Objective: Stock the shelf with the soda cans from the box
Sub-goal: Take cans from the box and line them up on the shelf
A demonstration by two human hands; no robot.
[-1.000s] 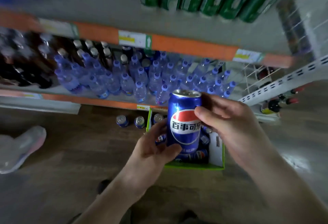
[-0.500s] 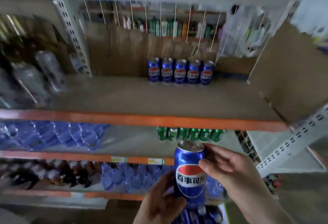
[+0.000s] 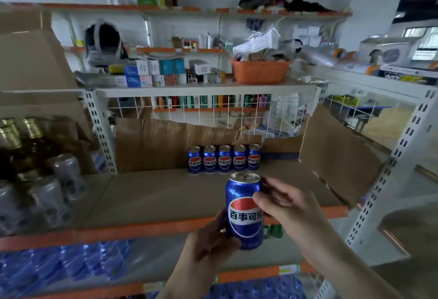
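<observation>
A blue soda can (image 3: 244,211) with a red, white and blue logo stands upright between both hands, in front of the shelf's orange front edge. My left hand (image 3: 211,244) grips its lower part from the left. My right hand (image 3: 284,206) holds its upper right side, thumb across the label. The cardboard-lined shelf (image 3: 166,194) lies just beyond. At its back stands a row of several matching blue cans (image 3: 224,159), labels facing me. The box is out of view.
Cardboard sheets (image 3: 339,156) line the shelf's back and right side. Silver cans (image 3: 64,175) and glass bottles (image 3: 28,137) fill the bay to the left. Blue-capped water bottles (image 3: 66,265) sit on the shelf below. An orange basket (image 3: 258,71) and small boxes are above.
My view has swung up from the floor box to the cardboard-lined shelf. Both hands have lifted the can to shelf height, and the row of cans at the back has come into view.
</observation>
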